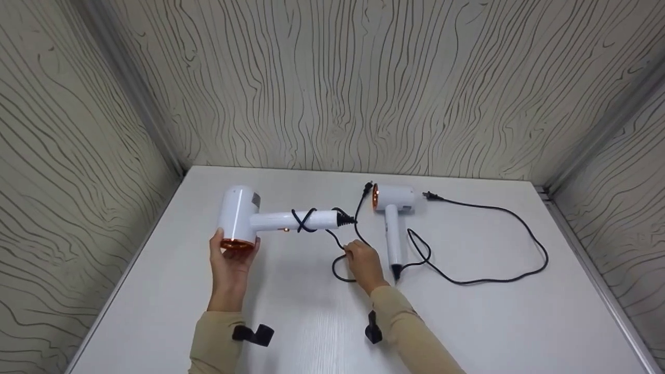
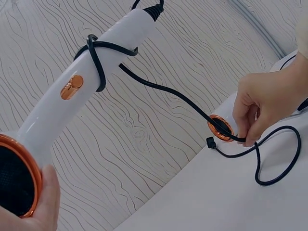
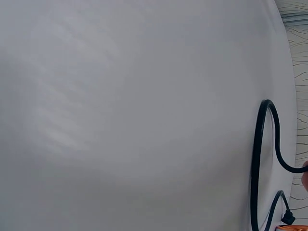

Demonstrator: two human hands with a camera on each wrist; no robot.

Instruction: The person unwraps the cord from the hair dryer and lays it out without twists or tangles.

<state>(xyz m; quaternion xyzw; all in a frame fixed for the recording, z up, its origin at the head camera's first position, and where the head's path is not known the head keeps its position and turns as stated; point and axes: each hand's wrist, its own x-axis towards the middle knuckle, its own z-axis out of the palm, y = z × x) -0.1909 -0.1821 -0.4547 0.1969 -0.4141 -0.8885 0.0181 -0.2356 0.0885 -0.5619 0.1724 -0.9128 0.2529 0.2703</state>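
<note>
A white hair dryer [image 1: 237, 213] with an orange-rimmed end is held up by its head in my left hand [image 1: 232, 270]. Its handle [image 2: 62, 110] points right, and black cord [image 2: 96, 53] crosses over it in a wrapped loop. My right hand [image 1: 365, 266] pinches the same dryer's cord [image 2: 178, 94] between thumb and fingers, a little right of the handle's end. Past the pinch, the cord makes a loop [image 2: 293, 166] by the table and ends in a plug [image 1: 368, 187]. In the right wrist view only a fingertip [image 3: 305, 179] shows at the edge.
A second white hair dryer [image 1: 393, 236] lies on the white table [image 1: 311, 332], just beyond my right hand. Its black cord [image 1: 499, 281] spreads in a wide curve to the right, ending at a plug [image 1: 432, 196]. Wood-patterned panels [image 1: 332, 83] stand behind and at both sides.
</note>
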